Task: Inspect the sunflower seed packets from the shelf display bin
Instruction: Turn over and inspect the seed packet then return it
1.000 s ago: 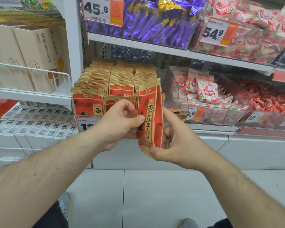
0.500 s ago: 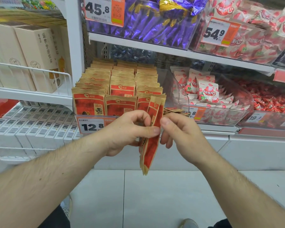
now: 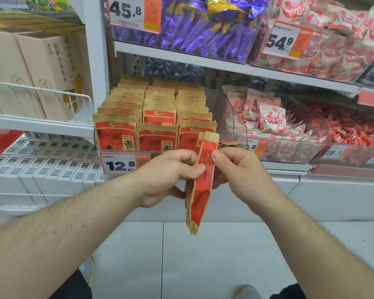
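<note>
Head view: you're holding a small stack of sunflower seed packets (image 3: 200, 186) out in front of the shelf display bin (image 3: 125, 164), edge-on to the camera, kraft borders up and down, so only a narrow red face is showing. Probably you're fanning them apart to check each one.

Your left hand (image 3: 166, 175) is pinching the stack from the left, thumb tip pressing on the red face, the other fingers curling behind; it's doing the holding. Your right hand (image 3: 240, 171) is gripping the outermost packet near its top edge, forefinger on top, the rest of the fingers tucking behind, likely peeling that one away from the others. How many packets are in the stack: cannot tell, several at least.

The bin itself is sitting just behind your hands on the lower shelf, with the rest of the packets (image 3: 158, 117) standing upright in three rows, faces forward so the print is readable. A 12.8 price tag (image 3: 124, 164) is clipping to its front lip, partly behind your left wrist.

To the right, a clear bin of strawberry-print candy packs (image 3: 268, 117) is sitting beside it. Above, purple-wrapped sweets (image 3: 192, 29) are filling another bin behind a 45.8 tag. On the left, cream boxes (image 3: 41, 72) are standing behind a white wire rail.

Inspection seems to be mid-way; the stack is not yet back in the bin.
</note>
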A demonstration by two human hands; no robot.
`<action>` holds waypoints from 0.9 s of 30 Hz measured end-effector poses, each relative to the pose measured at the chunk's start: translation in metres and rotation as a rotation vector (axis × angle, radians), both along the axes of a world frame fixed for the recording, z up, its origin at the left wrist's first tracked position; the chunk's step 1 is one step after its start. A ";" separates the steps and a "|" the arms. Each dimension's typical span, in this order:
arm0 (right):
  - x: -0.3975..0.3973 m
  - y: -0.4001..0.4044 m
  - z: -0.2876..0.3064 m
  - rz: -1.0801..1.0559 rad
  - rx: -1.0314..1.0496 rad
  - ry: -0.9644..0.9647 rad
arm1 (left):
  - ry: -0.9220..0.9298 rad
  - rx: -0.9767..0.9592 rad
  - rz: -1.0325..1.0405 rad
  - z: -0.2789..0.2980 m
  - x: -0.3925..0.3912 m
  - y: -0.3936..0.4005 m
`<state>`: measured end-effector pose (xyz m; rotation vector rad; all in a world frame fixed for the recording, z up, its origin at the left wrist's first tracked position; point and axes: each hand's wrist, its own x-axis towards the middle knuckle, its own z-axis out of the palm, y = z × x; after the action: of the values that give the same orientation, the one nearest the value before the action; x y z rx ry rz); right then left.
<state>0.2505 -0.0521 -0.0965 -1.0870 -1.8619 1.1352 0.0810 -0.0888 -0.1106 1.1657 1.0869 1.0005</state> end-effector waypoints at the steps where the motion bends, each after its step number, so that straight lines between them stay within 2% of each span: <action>1: 0.000 0.000 0.000 0.005 -0.015 0.007 | -0.011 0.000 0.005 0.001 0.000 0.000; 11: 0.006 0.001 0.002 0.103 -0.118 0.065 | -0.071 0.001 0.003 0.005 -0.005 -0.002; 25: 0.015 0.005 0.001 0.244 -0.203 0.020 | -0.084 0.032 0.035 0.009 -0.003 -0.005; 27: 0.015 0.003 -0.001 0.271 -0.184 -0.038 | -0.118 0.039 0.065 0.010 -0.003 -0.004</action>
<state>0.2659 -0.0486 -0.0973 -0.9797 -2.0101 1.4742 0.0785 -0.0929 -0.1009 1.0941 1.0207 1.1312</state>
